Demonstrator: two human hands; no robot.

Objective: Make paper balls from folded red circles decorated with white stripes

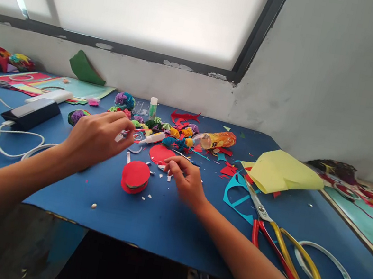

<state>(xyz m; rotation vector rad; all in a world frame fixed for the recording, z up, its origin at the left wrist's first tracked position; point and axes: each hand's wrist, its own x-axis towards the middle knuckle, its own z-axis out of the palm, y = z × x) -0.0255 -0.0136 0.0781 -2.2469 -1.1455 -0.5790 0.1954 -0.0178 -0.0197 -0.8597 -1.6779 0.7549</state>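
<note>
Head view: your red disc stack [136, 175] sits between hands, near table [163, 231] front edge; open strip before it. Your left hand [102, 136], right hand [187, 178]: fingers curled, can't tell if gripping. Glue tube [152, 138], bottle [213, 140] crowd far side; scissors [262, 213] beside right forearm.

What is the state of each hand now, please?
Left hand: fingers curled; cannot tell whether it holds anything.
Right hand: fingers curled near the red circle; cannot tell whether it holds anything.
</note>
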